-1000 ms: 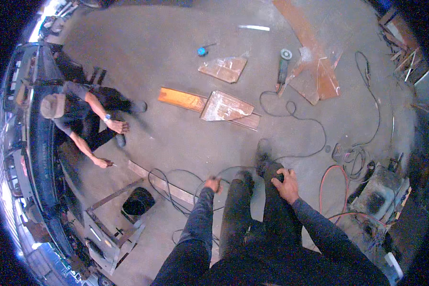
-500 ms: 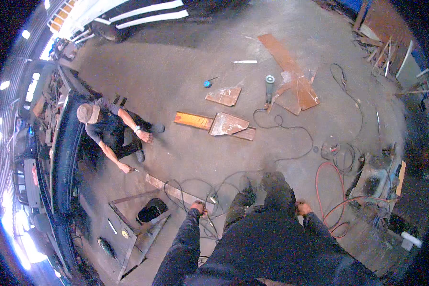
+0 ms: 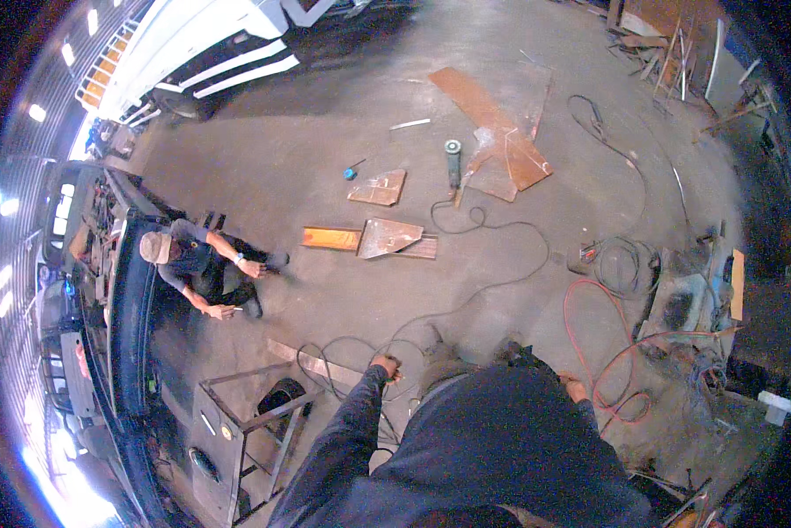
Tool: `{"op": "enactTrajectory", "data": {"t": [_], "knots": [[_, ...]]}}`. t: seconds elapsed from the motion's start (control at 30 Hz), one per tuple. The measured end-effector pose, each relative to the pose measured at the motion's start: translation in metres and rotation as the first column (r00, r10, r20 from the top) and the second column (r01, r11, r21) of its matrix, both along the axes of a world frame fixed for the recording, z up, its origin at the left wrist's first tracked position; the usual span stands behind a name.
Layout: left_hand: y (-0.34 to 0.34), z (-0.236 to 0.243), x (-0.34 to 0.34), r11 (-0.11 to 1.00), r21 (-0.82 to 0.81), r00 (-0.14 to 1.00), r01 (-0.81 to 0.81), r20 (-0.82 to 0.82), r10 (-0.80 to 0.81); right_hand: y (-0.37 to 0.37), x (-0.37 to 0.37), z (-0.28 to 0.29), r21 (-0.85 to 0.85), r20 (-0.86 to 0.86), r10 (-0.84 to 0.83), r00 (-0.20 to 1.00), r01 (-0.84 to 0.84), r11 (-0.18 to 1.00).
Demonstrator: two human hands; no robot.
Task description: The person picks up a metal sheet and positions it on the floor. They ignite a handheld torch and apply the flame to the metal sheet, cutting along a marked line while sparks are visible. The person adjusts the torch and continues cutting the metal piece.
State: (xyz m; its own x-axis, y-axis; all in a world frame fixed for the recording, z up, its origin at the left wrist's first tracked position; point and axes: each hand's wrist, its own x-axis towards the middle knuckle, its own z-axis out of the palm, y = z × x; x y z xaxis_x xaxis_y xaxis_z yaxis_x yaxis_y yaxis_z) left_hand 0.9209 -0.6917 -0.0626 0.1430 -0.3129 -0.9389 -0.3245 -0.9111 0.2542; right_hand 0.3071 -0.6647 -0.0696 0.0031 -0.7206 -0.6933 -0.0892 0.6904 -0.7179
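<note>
My left hand (image 3: 387,366) is held out by my left thigh with its fingers curled. What sits in it, if anything, is too small to make out. Behind and below that hand, dark cable loops (image 3: 329,350) lie on the floor over a long flat rusty metal strip (image 3: 316,365). Close to my right hip is my right hand (image 3: 575,387), its fingers partly hidden and blurred. A square-tube metal frame (image 3: 281,410) stands to the left of my left arm, with a dark round container (image 3: 279,396) beside it.
Ahead lie an angle grinder (image 3: 454,163) with its cord, rusty plates (image 3: 492,128), a cut plate (image 3: 391,238) on a channel (image 3: 329,238), and a blue tape measure (image 3: 350,174). A co-worker (image 3: 206,264) squats left by a truck bed. A red hose (image 3: 580,330) coils right.
My view and body have shifted, so floor items sit further left. My left hand has moved slightly up and right. The co-worker has drawn the lower arm in closer.
</note>
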Motion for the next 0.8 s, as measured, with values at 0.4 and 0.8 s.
{"op": "enactTrajectory", "data": {"t": [0.4,0.8], "knots": [[-0.141,-0.034,-0.189,0.941,-0.314,0.915,0.124,-0.331,-0.231,0.064,-0.179,-0.019,0.272,-0.219,-0.335,0.916,0.387,0.881],[-0.322,-0.063,-0.225,-0.419,-0.116,-0.292,0.901,0.551,-0.782,0.037,-0.215,-0.032,-0.195,-0.813,-0.108,0.573,-0.093,0.976]]}}
